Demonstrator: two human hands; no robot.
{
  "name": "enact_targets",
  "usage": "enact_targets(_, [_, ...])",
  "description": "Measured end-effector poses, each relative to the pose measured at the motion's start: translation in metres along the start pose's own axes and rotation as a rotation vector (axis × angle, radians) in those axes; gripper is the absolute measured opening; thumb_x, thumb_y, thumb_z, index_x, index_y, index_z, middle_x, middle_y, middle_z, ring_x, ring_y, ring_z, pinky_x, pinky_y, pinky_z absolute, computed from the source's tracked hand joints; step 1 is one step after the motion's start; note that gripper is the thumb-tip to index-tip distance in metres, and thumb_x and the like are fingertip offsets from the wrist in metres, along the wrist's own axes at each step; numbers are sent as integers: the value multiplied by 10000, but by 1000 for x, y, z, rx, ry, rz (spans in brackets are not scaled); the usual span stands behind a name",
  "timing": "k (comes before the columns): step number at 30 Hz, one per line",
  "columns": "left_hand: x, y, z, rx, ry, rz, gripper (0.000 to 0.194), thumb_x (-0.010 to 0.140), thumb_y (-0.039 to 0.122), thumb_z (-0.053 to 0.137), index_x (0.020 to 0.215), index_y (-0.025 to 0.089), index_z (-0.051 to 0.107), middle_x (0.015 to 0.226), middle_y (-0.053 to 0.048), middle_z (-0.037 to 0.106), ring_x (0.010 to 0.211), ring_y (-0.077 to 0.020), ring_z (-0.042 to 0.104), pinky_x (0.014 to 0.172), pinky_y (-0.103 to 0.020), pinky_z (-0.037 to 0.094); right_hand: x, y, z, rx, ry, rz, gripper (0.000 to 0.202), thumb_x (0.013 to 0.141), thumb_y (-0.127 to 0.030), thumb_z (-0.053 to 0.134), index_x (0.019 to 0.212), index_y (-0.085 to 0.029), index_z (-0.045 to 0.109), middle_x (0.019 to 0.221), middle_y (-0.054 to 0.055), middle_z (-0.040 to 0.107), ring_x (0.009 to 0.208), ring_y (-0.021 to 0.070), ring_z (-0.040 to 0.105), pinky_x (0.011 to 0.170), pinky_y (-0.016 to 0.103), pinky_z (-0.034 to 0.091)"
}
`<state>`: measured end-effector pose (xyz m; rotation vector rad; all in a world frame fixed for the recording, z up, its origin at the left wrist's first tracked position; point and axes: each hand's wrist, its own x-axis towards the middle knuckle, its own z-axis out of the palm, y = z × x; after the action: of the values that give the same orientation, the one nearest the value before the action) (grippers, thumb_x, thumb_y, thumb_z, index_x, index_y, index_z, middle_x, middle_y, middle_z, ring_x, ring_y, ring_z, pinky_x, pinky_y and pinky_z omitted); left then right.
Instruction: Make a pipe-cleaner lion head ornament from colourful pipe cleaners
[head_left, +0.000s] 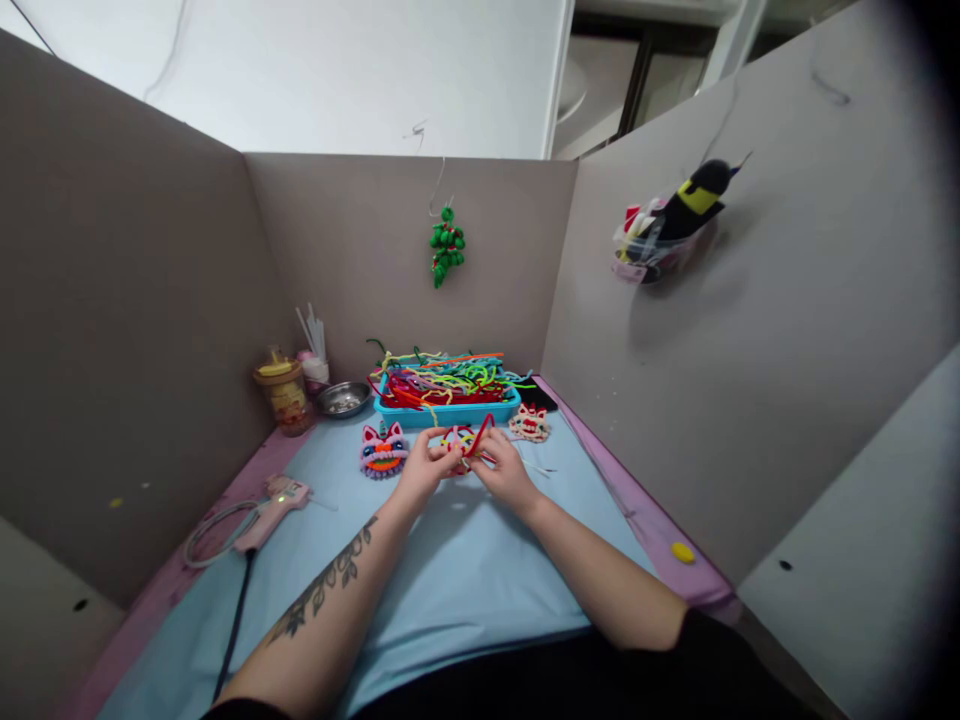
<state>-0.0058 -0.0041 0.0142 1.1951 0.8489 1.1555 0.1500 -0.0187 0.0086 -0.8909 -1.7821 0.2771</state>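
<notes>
Fingers (pixel 448 452) of both hands hold a red fuzzy strip (pixel 482 436)

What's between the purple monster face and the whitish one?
In the head view, the left hand and right hand are between the purple face and the whitish face, their fingers holding a colourful fuzzy piece.

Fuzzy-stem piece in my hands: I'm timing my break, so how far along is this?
The pink fuzzy face with an orange mouth and the cream-and-red fuzzy face look finished. Your left hand and right hand hold a small, partly red fuzzy-stem piece. The raised red stem beside it probably needs bending in or fixing; what else is left is too hidden to tell.
</notes>
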Motion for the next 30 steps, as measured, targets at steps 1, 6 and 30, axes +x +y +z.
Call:
enact_targets(1, [0,-1,0,2,1,12,654,587,378,760,1095,178,400,676,9,645,595,-138,631,618,-271,485,0,-1,0,3,0,3,58,780,-217,574,736,-217,612,794,27,525,809,183,496,772,333,402])
enact_targets(6, [2,-7,-1,95,-44,100,639,634,356,731,1140,180,382,580,62,575,528,-105,579,549,-219,444,2,-2,-1,52,69,92,87,756,-231,588,677,-209,559,866,27,489,870,180,489,828,327,390])
enact_targets(30, [-2,2,-2,94,-113,7,727,693,363,655,1275,156,273,659,23,618,603,-143,643,619,-280,503,2,19,5,50,63,314,118,715,-317,650,658,-214,663,1116,66,497,1102,229,447,983,391,319])
